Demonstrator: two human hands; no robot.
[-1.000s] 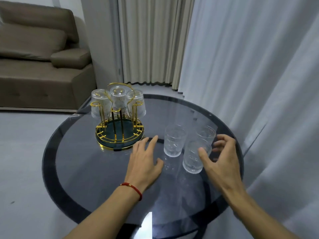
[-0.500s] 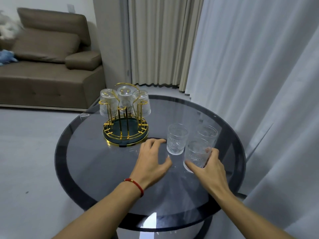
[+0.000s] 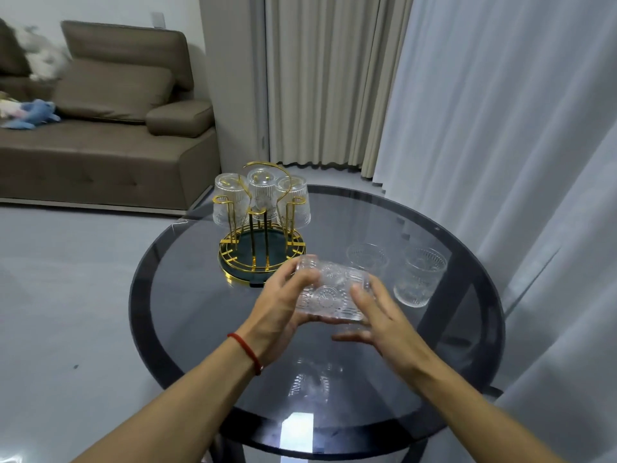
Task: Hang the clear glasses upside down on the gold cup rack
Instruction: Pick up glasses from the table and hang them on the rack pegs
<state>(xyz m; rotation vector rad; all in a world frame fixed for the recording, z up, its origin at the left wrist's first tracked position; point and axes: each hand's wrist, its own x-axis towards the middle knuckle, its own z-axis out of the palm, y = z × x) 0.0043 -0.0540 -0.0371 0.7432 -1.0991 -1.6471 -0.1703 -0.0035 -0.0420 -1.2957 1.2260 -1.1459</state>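
Note:
A clear patterned glass (image 3: 334,292) lies tilted on its side in the air above the round table, between both hands. My left hand (image 3: 283,305) grips its base end; my right hand (image 3: 377,319) supports the rim end with the thumb on its side. Just behind it stands the gold cup rack (image 3: 240,262), with three clear glasses (image 3: 262,195) hung upside down on its far pegs. Its near pegs are bare. Two more clear glasses stand upright on the table, one (image 3: 367,262) behind my hands and one (image 3: 420,277) to the right.
The dark glass round table (image 3: 200,312) has a black rim. White curtains (image 3: 500,128) hang close along its right side. A brown sofa (image 3: 100,155) with a blue plush toy (image 3: 33,116) stands at the back left across grey floor.
My right hand lifted the nearest glass off the table and tipped it sideways. My left hand came off the table and took hold of its base end.

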